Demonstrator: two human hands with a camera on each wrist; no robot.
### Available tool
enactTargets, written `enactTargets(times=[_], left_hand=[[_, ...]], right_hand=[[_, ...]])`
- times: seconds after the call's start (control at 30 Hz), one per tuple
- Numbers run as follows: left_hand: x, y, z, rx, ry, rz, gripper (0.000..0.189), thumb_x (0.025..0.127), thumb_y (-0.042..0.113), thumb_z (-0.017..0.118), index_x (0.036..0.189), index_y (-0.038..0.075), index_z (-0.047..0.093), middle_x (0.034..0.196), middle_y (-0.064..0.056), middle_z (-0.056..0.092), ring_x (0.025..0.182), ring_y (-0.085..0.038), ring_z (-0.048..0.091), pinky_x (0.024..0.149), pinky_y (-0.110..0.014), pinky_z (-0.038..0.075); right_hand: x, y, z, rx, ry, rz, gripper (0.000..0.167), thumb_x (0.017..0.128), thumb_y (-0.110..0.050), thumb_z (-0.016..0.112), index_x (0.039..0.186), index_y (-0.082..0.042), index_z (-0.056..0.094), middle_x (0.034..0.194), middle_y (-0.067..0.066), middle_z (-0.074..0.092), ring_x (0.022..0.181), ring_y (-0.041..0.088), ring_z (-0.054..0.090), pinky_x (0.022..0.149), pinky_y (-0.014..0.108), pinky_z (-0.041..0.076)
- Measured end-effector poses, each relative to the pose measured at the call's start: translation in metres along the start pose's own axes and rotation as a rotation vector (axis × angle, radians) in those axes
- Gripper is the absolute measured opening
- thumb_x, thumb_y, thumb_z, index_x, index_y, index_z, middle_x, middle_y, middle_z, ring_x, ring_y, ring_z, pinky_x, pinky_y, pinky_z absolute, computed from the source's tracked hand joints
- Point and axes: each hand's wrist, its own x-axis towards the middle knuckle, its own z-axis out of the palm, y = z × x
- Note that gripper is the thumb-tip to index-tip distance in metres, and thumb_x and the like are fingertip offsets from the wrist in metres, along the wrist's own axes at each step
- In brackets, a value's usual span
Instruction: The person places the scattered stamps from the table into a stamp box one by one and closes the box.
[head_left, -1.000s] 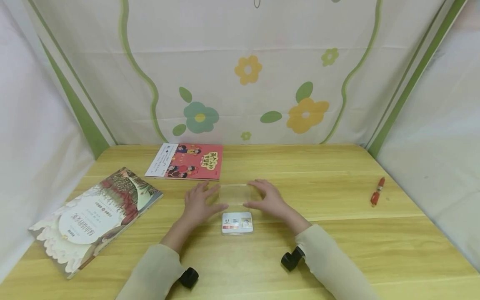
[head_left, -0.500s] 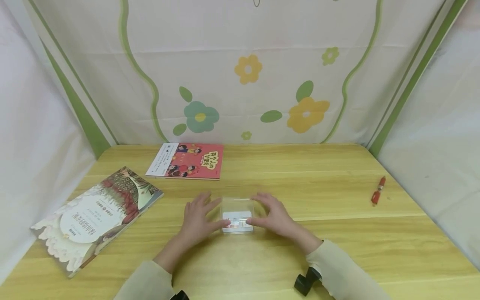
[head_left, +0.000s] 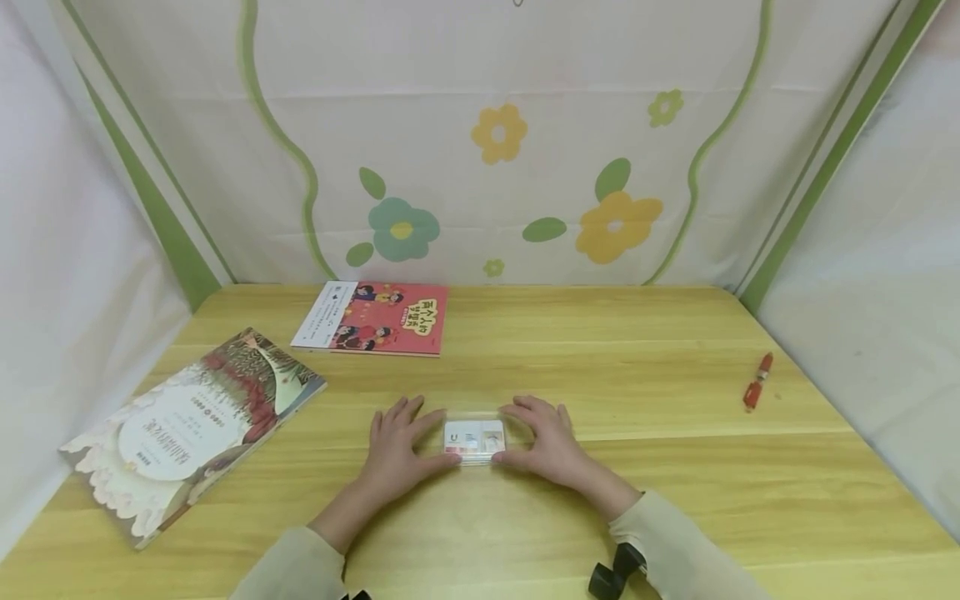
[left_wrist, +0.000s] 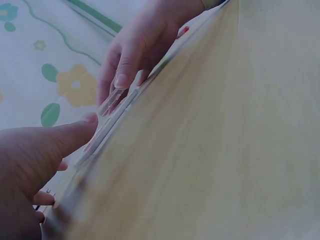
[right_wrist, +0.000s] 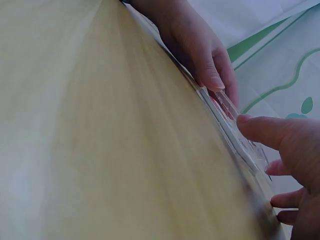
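Observation:
A small flat case with a white printed card face lies on the table in the middle of the head view. Over it is a clear plastic lid, whose edge shows slightly raised and tilted in the left wrist view. My left hand pinches the lid's left side between thumb and fingers. On the opposite side, my right hand pinches the lid the same way. In the right wrist view, the lid stands just above the white layer beneath. Whether its far edge touches the case cannot be told.
A red picture book lies at the back left. Nearer the left edge is a larger book with a pale oval on its cover. A red pen lies far right. A flowered cloth hangs behind the table.
Both hands have brought the clear lid toward me, from behind the case to over it, and lowered it. The case, books and pen have stayed in place.

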Motion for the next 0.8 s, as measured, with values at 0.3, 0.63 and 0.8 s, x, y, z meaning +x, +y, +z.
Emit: enactTargets(times=[0.3,0.63,0.8], left_hand=[[0.0003,-0.0009,0.0020,0.027,-0.006,0.002,0.066,0.062,0.056,0.066,0.115,0.019,0.057,0.132,-0.016,0.033,0.123,-0.036,0.018,0.094,-0.056,0.001],[-0.0001,-0.0001,0.0026,0.037,-0.005,0.002,0.065,0.061,0.055,0.068,0.114,0.019,0.057,0.132,-0.015,0.033,0.123,-0.035,0.018,0.095,-0.056,0.002],[-0.0001,-0.0005,0.0029,0.046,-0.009,0.004,0.065,0.061,0.056,0.067,0.114,0.020,0.057,0.132,-0.015,0.033,0.123,-0.035,0.018,0.094,-0.056,0.002]], right_hand=[[-0.0017,-0.0006,-0.0014,-0.039,-0.015,-0.021,0.064,0.061,-0.046,0.072,0.113,-0.013,0.055,0.126,0.014,0.041,0.118,0.031,0.030,0.093,0.058,0.002],[-0.0020,-0.0008,-0.0010,-0.071,-0.034,-0.010,0.063,0.061,-0.047,0.072,0.111,-0.013,0.055,0.127,0.013,0.039,0.119,0.030,0.028,0.093,0.058,0.002],[-0.0026,-0.0014,-0.0017,-0.074,-0.035,-0.015,0.062,0.062,-0.046,0.072,0.112,-0.014,0.055,0.127,0.013,0.039,0.120,0.030,0.027,0.093,0.058,0.002]])
